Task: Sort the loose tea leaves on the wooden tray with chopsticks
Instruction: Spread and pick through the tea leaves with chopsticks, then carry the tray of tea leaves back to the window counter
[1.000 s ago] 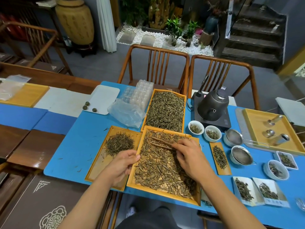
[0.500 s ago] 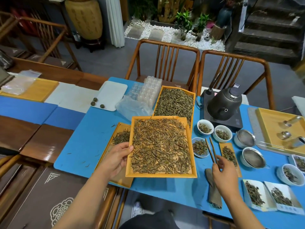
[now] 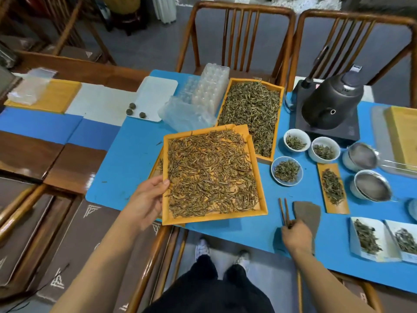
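My left hand (image 3: 146,197) grips the left rim of a wooden tray (image 3: 261,195) and holds it lifted above the blue mat, tilted slightly. Brown loose tea leaves (image 3: 209,172) cover the tray's floor. My right hand (image 3: 295,236) is low at the mat's near edge, fingers pinched on the near ends of two brown chopsticks (image 3: 283,211) that lie flat on the mat beside a grey cloth (image 3: 309,213). A second tray of greener tea (image 3: 252,109) rests behind the lifted one. Another tray lies mostly hidden under it.
Three white bowls of leaves (image 3: 286,170) sit right of the tray, with a small wooden scoop dish (image 3: 332,188), two metal strainers (image 3: 372,186) and a black kettle (image 3: 331,100) on its base. Paper boats of tea (image 3: 370,238) lie at the right. Clear plastic moulds (image 3: 203,96) stand behind; chairs surround the table.
My left hand lifted the tea tray off the mat and swung it leftward. My right hand left the tray, carried the chopsticks to the right and lowered them flat onto the mat.
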